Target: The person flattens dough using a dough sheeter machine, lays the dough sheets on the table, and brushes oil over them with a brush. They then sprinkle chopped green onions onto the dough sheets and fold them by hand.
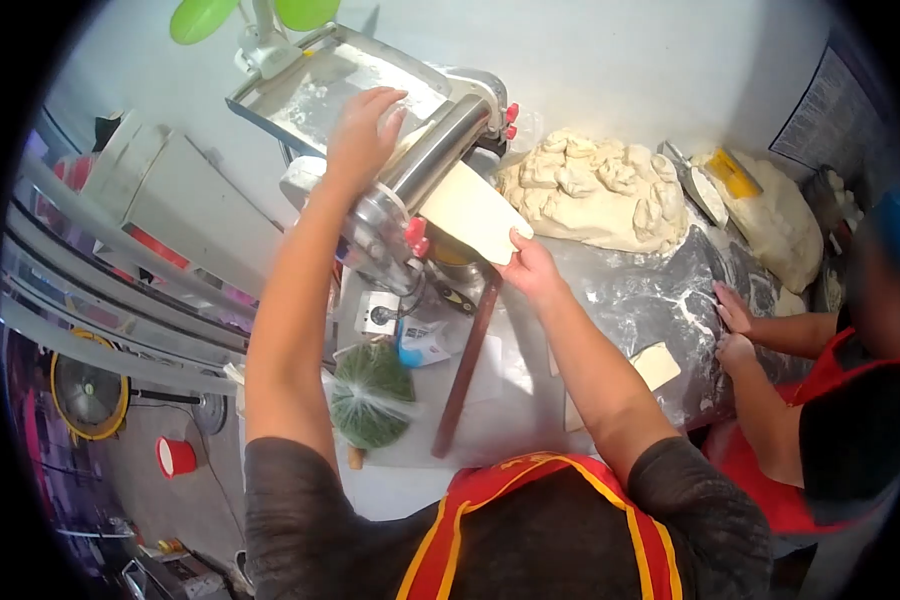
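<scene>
A flat dough sheet (468, 212) hangs out of the near side of a metal roller machine (436, 150). My right hand (528, 268) pinches the sheet's lower corner between thumb and fingers. Over the machine's far side, beside the floured metal tray (345, 88), my left hand (366, 140) is raised with its fingers apart and nothing visible in it. Part of the dough behind the roller is hidden by this hand.
A large dough mass (595, 195) lies right of the machine. A brown stick (467, 370) and a bag of greens (372, 395) lie nearer me. At right, a co-worker's hands (735, 325) touch the floured table (630, 290).
</scene>
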`<state>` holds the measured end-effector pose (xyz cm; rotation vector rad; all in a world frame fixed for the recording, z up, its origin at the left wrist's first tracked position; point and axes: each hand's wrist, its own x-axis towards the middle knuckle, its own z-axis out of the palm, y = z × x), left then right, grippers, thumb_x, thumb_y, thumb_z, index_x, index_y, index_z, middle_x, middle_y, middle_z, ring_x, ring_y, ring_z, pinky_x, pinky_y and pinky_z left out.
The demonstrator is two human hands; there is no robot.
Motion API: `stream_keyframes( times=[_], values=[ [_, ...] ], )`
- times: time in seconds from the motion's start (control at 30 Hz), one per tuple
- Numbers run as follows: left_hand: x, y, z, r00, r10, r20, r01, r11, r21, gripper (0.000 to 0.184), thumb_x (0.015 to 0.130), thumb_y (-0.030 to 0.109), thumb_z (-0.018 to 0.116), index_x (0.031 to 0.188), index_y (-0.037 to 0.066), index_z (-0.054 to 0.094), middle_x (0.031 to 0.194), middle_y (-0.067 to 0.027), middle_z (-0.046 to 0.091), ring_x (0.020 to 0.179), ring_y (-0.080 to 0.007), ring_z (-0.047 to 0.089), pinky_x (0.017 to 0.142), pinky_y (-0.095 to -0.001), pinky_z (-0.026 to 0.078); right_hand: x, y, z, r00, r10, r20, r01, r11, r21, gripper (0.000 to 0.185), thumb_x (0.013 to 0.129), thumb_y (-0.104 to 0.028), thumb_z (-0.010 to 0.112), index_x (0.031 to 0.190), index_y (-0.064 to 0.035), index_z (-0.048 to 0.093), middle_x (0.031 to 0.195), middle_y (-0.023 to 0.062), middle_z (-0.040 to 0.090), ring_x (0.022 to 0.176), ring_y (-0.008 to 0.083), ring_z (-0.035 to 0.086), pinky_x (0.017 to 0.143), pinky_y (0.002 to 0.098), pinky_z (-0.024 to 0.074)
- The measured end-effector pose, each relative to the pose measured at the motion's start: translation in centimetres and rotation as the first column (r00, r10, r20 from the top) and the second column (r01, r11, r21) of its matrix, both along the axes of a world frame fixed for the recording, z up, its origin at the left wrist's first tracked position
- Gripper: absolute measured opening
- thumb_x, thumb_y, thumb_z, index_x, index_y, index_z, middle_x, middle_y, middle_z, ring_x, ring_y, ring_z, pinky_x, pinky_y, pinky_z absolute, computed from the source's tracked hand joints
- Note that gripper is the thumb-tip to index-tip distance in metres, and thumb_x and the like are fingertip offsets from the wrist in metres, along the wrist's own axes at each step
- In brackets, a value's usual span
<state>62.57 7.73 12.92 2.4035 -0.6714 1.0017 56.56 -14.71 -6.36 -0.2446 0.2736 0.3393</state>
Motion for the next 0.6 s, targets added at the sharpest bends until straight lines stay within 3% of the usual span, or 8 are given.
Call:
stream_keyframes(
  times=[0.03,0.07,0.17,0.23,0.33,0.43,0.47,0.6],
  values=[
    [-1.6,-0.8,0.4,0.997,-0.024,0.077,0.024,1.0,0.006,0.026,0.088,0.023,0.054,0.111,0.012,0.06,0.112,-0.0097,0.059,0.095,-0.0239,0.057,0.079,-0.0306,0.047,-0.1,-0.3,0.4,1.0,0.007,0.0,-0.007,1.0,-0.013,0.04,0.094,-0.01,0.033,0.132,0.0006,0.029,0.132,0.0209,0.04,0.121,0.0357,0.041,0.102,0.0495,0.0342],
    [-4.7,-2.5,1.1,0.956,-0.083,-0.281,0.041,0.987,-0.152,0.028,0.088,0.026,0.054,0.112,0.011,0.06,0.106,-0.0077,0.061,0.09,-0.0204,0.058,0.079,-0.0299,0.047,-0.4,-0.6,0.7,1.0,0.011,-0.004,-0.011,1.0,-0.024,0.04,0.094,-0.01,0.033,0.132,0.0009,0.029,0.133,0.0209,0.039,0.122,0.0358,0.04,0.102,0.0493,0.0341],
    [-11.2,-6.1,-1.4,0.314,-0.374,-0.872,0.174,0.926,-0.335,0.038,0.09,0.034,0.052,0.115,0.005,0.058,0.094,-0.0038,0.063,0.083,-0.0117,0.057,0.079,-0.0282,0.047,-0.5,-1.8,1.6,1.0,0.017,-0.008,-0.017,0.998,-0.064,0.04,0.094,-0.011,0.032,0.132,0.0014,0.029,0.133,0.021,0.039,0.122,0.0359,0.04,0.103,0.0487,0.0334],
    [-11.5,-7.1,-8.9,0.073,-0.515,-0.854,0.541,0.74,-0.4,0.035,0.094,0.029,0.044,0.114,0.005,0.059,0.097,-0.0074,0.063,0.09,-0.0159,0.058,0.081,-0.0298,0.047,-1.1,-2.5,2.5,1.0,0.01,0.026,-0.009,0.999,-0.046,0.04,0.094,-0.011,0.033,0.132,0.0018,0.029,0.133,0.0205,0.039,0.121,0.0354,0.041,0.102,0.0483,0.0338],
    [-8.6,-7.6,-16.6,-0.053,-0.673,-0.738,-0.139,0.736,-0.662,0.035,0.095,0.023,0.038,0.117,0.001,0.054,0.109,-0.0103,0.06,0.096,-0.0225,0.058,0.084,-0.0336,0.048,-1.2,-3.5,2.2,0.992,0.038,0.124,-0.024,0.993,-0.116,0.04,0.094,-0.012,0.034,0.131,0.0027,0.03,0.132,0.0199,0.041,0.119,0.0339,0.043,0.1,0.048,0.0357],
    [-4.6,-8.6,-19.0,0.458,-0.885,-0.087,-0.514,-0.183,-0.838,0.038,0.095,0.019,0.031,0.125,-0.002,0.042,0.125,-0.0138,0.051,0.111,-0.0299,0.052,0.094,-0.0407,0.043,-1.6,-4.6,2.8,0.982,0.071,0.175,-0.04,0.984,-0.174,0.039,0.093,-0.011,0.036,0.13,0.0011,0.033,0.128,0.0174,0.045,0.116,0.032,0.046,0.098,0.0465,0.0376],
    [-3.6,-8.7,-18.8,0.494,-0.86,0.13,-0.377,-0.346,-0.859,0.039,0.095,0.022,0.031,0.122,-0.001,0.045,0.124,-0.0138,0.052,0.113,-0.0284,0.05,0.098,-0.0413,0.039,-1.9,-4.8,2.9,0.984,0.069,0.166,-0.038,0.983,-0.178,0.039,0.094,-0.012,0.037,0.13,0.001,0.032,0.129,0.0166,0.044,0.117,0.0307,0.046,0.099,0.0451,0.0371],
    [-0.2,-8.5,-17.3,0.626,-0.75,0.212,-0.312,-0.49,-0.814,0.045,0.094,0.028,0.028,0.128,0.001,0.043,0.13,-0.0139,0.047,0.118,-0.031,0.045,0.104,-0.043,0.031,-2.4,-5.8,3.3,0.992,0.039,0.118,-0.02,0.987,-0.158,0.037,0.092,-0.01,0.04,0.128,-0.0013,0.036,0.126,0.0141,0.046,0.115,0.029,0.047,0.099,0.0433,0.0376]
  ],
)
